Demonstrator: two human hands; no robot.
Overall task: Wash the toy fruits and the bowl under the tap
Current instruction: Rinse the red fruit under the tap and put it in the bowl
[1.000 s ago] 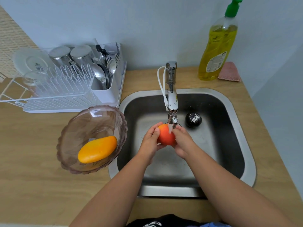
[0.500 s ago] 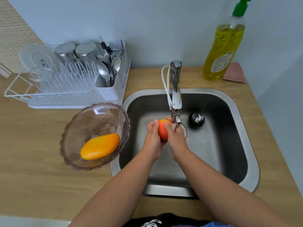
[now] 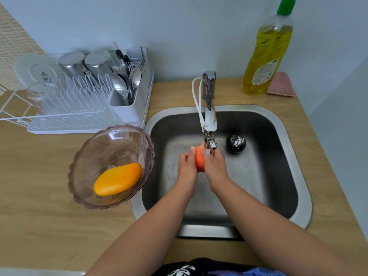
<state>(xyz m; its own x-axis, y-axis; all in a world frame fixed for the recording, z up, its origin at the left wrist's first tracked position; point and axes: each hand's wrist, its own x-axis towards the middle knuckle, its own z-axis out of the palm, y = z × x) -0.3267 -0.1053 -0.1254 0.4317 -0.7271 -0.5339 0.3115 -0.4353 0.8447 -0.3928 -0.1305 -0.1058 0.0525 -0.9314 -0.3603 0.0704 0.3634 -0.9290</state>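
An orange-red toy fruit (image 3: 199, 160) is pressed between my left hand (image 3: 187, 166) and my right hand (image 3: 216, 166), just under the spout of the tap (image 3: 209, 124) over the steel sink (image 3: 298, 176). Both palms cover most of the fruit. A clear pinkish bowl (image 3: 87, 156) sits on the counter at the sink's left rim. A yellow-orange toy mango (image 3: 118, 179) lies inside it.
A black ball-shaped drain plug (image 3: 236, 143) rests in the sink behind my hands. A white dish rack (image 3: 79, 116) with cups and cutlery stands at the back left. A yellow dish soap bottle (image 3: 267, 54) and a pink sponge (image 3: 280, 85) sit at the back right.
My hands have closed tighter around the orange-red fruit, turning it between the palms, so less of it shows. The view has shifted slightly.
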